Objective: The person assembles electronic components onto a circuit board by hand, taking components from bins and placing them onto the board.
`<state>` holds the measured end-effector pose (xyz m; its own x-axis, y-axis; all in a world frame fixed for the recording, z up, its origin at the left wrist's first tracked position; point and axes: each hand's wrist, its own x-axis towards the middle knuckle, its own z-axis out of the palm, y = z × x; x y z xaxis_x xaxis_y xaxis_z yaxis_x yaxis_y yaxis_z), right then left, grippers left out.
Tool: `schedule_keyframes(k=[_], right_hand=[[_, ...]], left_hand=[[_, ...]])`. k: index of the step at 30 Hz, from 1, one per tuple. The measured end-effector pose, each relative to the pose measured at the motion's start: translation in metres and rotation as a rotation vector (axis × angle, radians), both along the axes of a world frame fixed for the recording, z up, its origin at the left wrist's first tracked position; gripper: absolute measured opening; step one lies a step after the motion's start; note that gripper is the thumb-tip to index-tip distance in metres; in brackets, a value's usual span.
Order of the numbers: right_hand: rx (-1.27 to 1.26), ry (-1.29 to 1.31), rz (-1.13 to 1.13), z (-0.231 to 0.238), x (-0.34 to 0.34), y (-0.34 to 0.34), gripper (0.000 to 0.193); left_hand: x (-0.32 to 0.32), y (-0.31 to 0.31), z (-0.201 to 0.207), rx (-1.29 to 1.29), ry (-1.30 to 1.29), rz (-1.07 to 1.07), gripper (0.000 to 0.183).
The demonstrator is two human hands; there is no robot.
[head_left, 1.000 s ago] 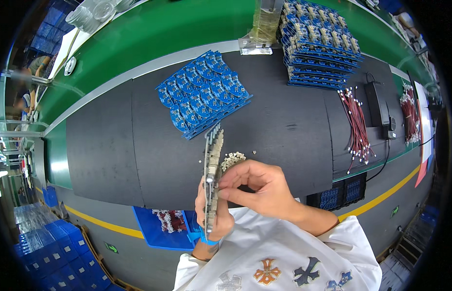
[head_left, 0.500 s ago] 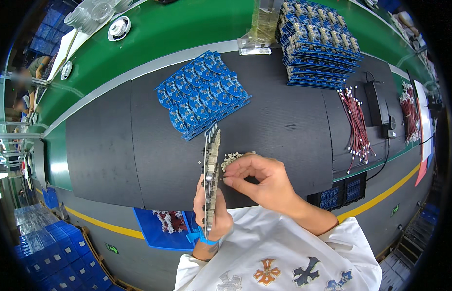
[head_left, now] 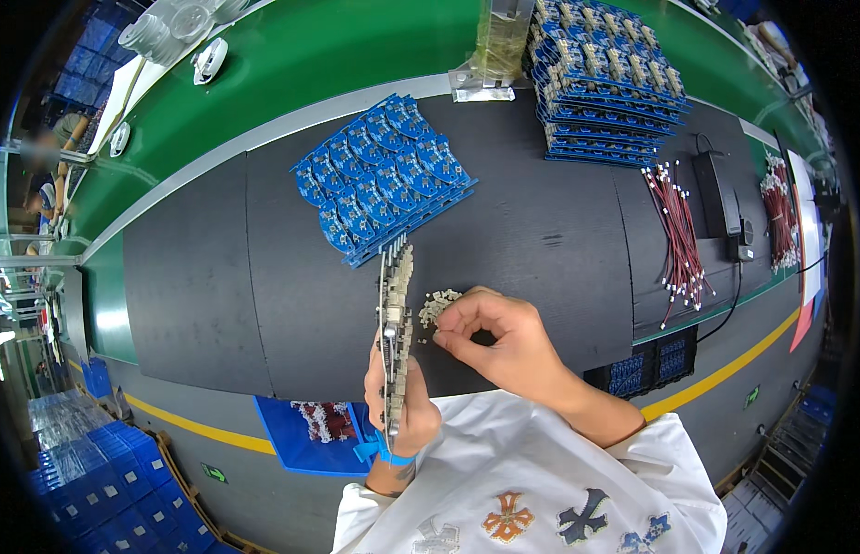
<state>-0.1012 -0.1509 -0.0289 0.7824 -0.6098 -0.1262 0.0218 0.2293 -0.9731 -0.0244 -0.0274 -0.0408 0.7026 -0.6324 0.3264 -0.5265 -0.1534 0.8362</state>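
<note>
My left hand (head_left: 411, 420) grips a circuit board panel (head_left: 393, 342), held upright and nearly edge-on to me. Cream connectors line its right face. My right hand (head_left: 504, 342) is closed in a pinch just right of the panel and apart from it; whatever lies between the fingertips is too small to make out. Beside those fingers, a pile of small cream connectors (head_left: 436, 305) rests on the black work surface (head_left: 532, 249), partly covered by the hand. Beyond the panel's far end lies a short stack of blue circuit board panels (head_left: 384, 175).
A tall stack of blue panels with connectors (head_left: 605, 83) stands at the far right, near a metal post (head_left: 504, 46). Red wire bundles (head_left: 675, 240) and a black power adapter (head_left: 718, 194) lie right. A green conveyor (head_left: 328, 55) runs behind; a blue bin (head_left: 301, 443) sits below left.
The panel in my left hand has shifted slightly left. My right hand has drawn a little right, away from it. White round parts on the green conveyor have slid left.
</note>
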Motion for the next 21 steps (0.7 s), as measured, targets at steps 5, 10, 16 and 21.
schedule_keyframes(k=[5, 10, 16, 21], right_hand=[[0.128, -0.200, 0.038, 0.021, 0.000, 0.004, 0.020], [0.327, -0.304, 0.049, 0.035, 0.006, 0.009, 0.017], [0.331, -0.152, 0.104, 0.033, -0.001, 0.004, 0.019], [-0.022, -0.083, 0.007, 0.012, -0.001, -0.002, 0.015]], left_hand=[[0.001, -0.003, -0.009, -0.175, 0.022, -0.109, 0.041], [-0.004, 0.007, -0.023, -0.197, 0.375, -0.150, 0.039], [0.000, -0.001, -0.006, -0.079, 0.049, -0.033, 0.036], [0.003, -0.004, -0.002, 0.004, -0.155, -0.024, 0.034]])
